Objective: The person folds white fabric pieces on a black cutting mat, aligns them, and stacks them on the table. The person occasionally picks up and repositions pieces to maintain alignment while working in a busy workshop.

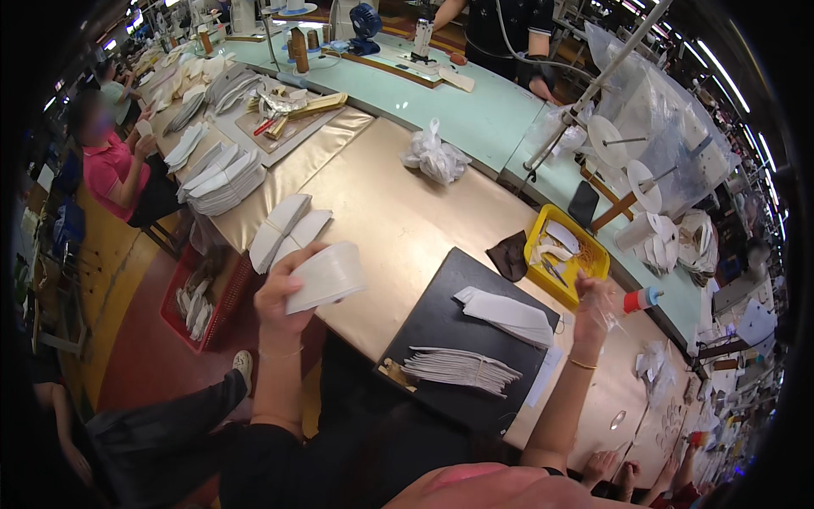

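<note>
Above the worktop, left hand grips a white stack; right hand pinches clear plastic near yellow tray.

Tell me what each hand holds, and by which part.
Left hand grips a stack of white cut pieces by its near end. Right hand pinches a clear plastic bag at its top.
</note>
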Available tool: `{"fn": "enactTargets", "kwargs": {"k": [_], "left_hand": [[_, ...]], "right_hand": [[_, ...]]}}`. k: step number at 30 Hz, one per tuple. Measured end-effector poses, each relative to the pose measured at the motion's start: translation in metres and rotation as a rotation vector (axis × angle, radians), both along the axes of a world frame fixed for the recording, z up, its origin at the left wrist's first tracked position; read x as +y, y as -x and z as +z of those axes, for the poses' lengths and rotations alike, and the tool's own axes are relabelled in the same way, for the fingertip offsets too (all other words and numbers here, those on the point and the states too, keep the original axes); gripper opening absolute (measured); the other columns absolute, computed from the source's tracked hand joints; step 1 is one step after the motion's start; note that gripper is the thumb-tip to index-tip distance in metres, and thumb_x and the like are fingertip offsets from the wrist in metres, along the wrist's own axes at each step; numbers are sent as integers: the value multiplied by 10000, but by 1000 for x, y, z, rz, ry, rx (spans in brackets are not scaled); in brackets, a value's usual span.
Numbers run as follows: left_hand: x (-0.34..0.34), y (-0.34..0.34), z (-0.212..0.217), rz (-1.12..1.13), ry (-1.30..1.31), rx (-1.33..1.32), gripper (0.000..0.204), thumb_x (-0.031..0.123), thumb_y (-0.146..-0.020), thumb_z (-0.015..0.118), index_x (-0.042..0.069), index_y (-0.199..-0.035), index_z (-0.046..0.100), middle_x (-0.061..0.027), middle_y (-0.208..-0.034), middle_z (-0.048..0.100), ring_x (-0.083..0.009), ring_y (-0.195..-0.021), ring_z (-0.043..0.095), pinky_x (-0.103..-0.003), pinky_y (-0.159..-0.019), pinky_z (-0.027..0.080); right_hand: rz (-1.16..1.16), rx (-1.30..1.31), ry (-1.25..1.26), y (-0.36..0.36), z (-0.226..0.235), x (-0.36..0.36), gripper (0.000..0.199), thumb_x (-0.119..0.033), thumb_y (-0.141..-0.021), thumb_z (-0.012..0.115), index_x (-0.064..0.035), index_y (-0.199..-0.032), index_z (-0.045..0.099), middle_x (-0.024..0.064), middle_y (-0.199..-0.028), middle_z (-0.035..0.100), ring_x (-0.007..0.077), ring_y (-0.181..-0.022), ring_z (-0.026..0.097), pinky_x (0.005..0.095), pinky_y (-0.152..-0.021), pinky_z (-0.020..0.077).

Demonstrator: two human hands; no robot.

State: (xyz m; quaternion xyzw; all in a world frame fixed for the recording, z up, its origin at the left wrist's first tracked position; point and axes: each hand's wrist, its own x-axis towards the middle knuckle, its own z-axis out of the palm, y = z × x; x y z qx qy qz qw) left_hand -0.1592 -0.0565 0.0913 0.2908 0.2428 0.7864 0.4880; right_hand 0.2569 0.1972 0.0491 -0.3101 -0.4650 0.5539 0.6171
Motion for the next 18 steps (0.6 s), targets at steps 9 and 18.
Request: {"fn": "enactTargets", "kwargs": {"k": [9,18], "left_hand": [[58,-40,-13,-364,-209,-352,156,157,-748,561,26,-829,537,-222,-1069,595,-335,-918,623,-463,-813,540],[51,-58,-32,-485,-313,-537,277,135,-764,506,-17,-986,571,-254,-1049,636,-395,-954,642,-517,-870,524]], "right_hand": [[322,-87,252,78,1,-93,265,-85,-958,594,-22,-1204,518,82,-1021,606,173,-883,660,307,-801,563],[578,63,375,118,11,-121,303,-259,-1015,525,-36,-1219,511,-21,-735,461,40,-545,314,202,-500,293]]}}
